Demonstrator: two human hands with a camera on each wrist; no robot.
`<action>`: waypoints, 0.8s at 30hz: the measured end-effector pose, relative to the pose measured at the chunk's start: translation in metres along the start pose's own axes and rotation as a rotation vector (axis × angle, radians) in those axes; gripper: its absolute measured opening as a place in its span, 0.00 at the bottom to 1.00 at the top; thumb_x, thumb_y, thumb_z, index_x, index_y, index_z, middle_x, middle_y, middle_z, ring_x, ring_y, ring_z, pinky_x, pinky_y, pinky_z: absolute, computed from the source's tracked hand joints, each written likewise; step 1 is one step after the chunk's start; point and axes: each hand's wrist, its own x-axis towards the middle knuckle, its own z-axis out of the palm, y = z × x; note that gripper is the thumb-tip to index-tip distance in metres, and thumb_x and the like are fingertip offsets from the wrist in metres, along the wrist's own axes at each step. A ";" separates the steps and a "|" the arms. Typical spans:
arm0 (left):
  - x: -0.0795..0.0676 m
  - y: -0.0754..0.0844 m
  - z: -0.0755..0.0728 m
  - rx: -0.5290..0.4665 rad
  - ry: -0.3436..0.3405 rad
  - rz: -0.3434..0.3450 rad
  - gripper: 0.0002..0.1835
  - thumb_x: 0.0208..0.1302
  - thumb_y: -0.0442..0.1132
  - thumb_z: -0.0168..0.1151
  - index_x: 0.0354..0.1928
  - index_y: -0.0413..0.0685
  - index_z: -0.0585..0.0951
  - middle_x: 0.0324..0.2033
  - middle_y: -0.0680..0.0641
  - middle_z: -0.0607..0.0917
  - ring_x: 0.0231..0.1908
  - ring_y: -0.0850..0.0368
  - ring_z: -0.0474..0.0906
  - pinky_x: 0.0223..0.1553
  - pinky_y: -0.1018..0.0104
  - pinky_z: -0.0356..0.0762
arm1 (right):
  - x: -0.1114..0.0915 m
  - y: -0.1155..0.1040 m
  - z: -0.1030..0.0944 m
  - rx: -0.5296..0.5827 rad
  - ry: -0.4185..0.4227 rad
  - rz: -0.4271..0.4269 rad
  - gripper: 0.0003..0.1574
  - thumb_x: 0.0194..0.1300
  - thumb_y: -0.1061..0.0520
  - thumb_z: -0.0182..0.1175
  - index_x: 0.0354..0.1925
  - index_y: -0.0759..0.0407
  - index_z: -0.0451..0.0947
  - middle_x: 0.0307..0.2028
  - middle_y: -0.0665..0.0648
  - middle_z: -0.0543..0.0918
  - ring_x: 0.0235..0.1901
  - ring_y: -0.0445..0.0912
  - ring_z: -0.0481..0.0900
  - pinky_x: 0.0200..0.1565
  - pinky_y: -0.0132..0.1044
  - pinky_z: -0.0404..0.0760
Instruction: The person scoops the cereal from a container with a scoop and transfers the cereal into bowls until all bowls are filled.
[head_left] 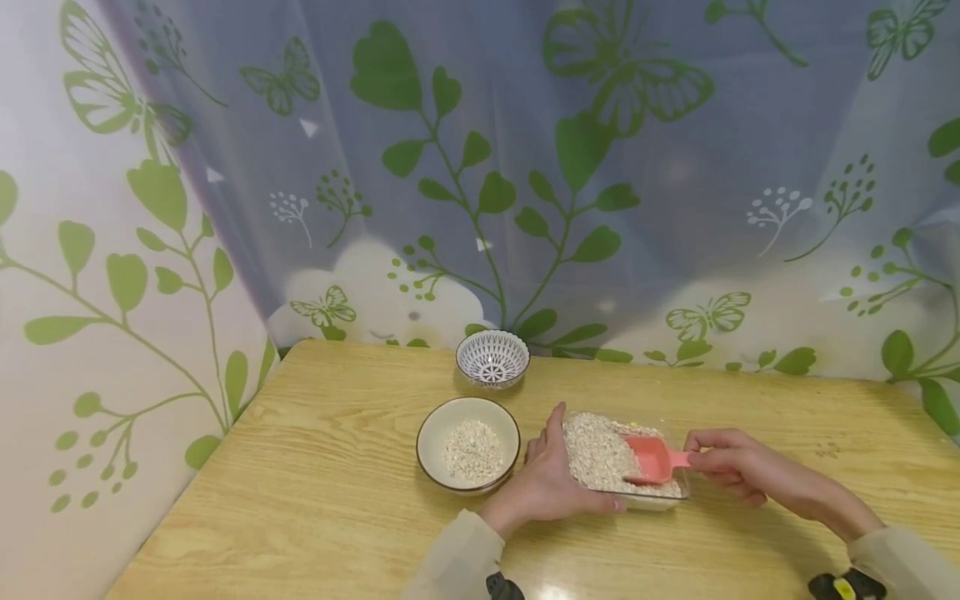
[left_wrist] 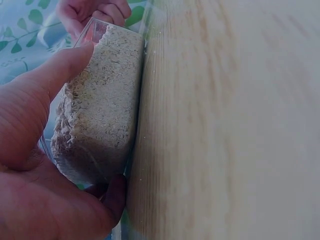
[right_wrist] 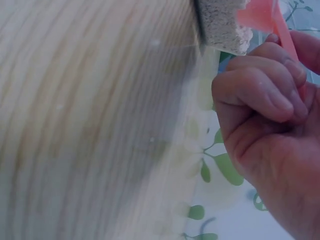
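Observation:
My left hand (head_left: 546, 483) grips a clear rectangular container (head_left: 652, 502) of oat flakes (head_left: 597, 450) by its left end, the thumb along the near side. In the left wrist view the oats (left_wrist: 107, 85) show through the container's wall, between the thumb and a finger at the lower corner. With its fingers curled round the handle, my right hand (head_left: 750, 468) holds a pink scoop (head_left: 652, 460), whose head lies in the oats. The right wrist view shows the scoop's handle (right_wrist: 286, 37) running into the fingers. Left of the container stands a cream bowl (head_left: 429, 446) with some oats in its bottom.
A small black-and-white patterned bowl (head_left: 492, 360) stands behind the cream bowl. The wooden table (head_left: 315, 500) meets a leaf-printed curtain (head_left: 480, 167) at its back edge. A few small crumbs (head_left: 827, 450) lie right of the container, beyond the right hand.

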 end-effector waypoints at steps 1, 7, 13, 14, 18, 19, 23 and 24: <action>0.000 0.000 0.000 -0.002 0.001 -0.002 0.78 0.38 0.58 0.86 0.83 0.60 0.38 0.76 0.34 0.61 0.77 0.37 0.56 0.71 0.37 0.67 | 0.000 0.001 -0.001 0.015 -0.009 -0.003 0.20 0.83 0.54 0.41 0.39 0.70 0.57 0.20 0.50 0.51 0.16 0.43 0.43 0.17 0.35 0.45; 0.000 0.001 0.000 -0.017 -0.004 -0.012 0.78 0.38 0.58 0.86 0.83 0.60 0.38 0.77 0.35 0.60 0.78 0.36 0.53 0.72 0.36 0.65 | 0.001 0.003 0.002 0.040 -0.030 -0.032 0.20 0.84 0.55 0.40 0.38 0.71 0.55 0.20 0.52 0.50 0.15 0.43 0.43 0.16 0.35 0.44; 0.000 0.000 0.000 -0.017 0.000 -0.008 0.78 0.38 0.57 0.86 0.83 0.61 0.37 0.77 0.34 0.59 0.78 0.35 0.52 0.73 0.35 0.64 | 0.004 0.002 0.008 -0.013 0.008 -0.060 0.22 0.84 0.54 0.41 0.36 0.71 0.54 0.19 0.48 0.52 0.15 0.43 0.43 0.15 0.34 0.45; -0.001 0.001 0.000 -0.017 0.001 -0.007 0.78 0.38 0.57 0.86 0.82 0.61 0.38 0.77 0.34 0.60 0.78 0.35 0.51 0.73 0.35 0.63 | 0.004 0.003 0.008 -0.011 0.012 -0.065 0.22 0.84 0.55 0.40 0.36 0.71 0.54 0.19 0.48 0.51 0.15 0.43 0.43 0.15 0.34 0.45; -0.001 0.001 0.001 -0.015 0.003 -0.013 0.78 0.38 0.57 0.86 0.83 0.61 0.38 0.77 0.34 0.60 0.78 0.35 0.52 0.73 0.36 0.64 | 0.005 0.008 0.006 0.026 -0.008 -0.095 0.20 0.84 0.56 0.38 0.35 0.70 0.53 0.19 0.54 0.49 0.15 0.45 0.43 0.15 0.38 0.43; 0.000 0.000 0.001 -0.017 0.002 -0.017 0.78 0.38 0.57 0.86 0.83 0.61 0.38 0.77 0.34 0.60 0.78 0.35 0.52 0.73 0.36 0.64 | 0.005 0.010 0.005 0.044 -0.022 -0.099 0.20 0.84 0.56 0.37 0.35 0.69 0.53 0.19 0.55 0.49 0.15 0.44 0.43 0.15 0.38 0.42; 0.000 0.000 0.001 -0.021 0.002 -0.020 0.78 0.39 0.57 0.86 0.82 0.60 0.38 0.76 0.34 0.61 0.78 0.36 0.52 0.73 0.37 0.65 | 0.002 0.014 -0.001 0.129 -0.089 -0.106 0.18 0.85 0.56 0.33 0.35 0.65 0.54 0.20 0.57 0.48 0.15 0.43 0.42 0.16 0.39 0.41; 0.000 0.000 0.001 -0.022 0.002 -0.017 0.78 0.39 0.57 0.86 0.82 0.60 0.38 0.76 0.33 0.61 0.78 0.36 0.52 0.73 0.37 0.64 | 0.001 0.015 -0.002 0.147 -0.101 -0.108 0.17 0.85 0.56 0.32 0.36 0.64 0.55 0.21 0.57 0.49 0.15 0.44 0.42 0.16 0.40 0.41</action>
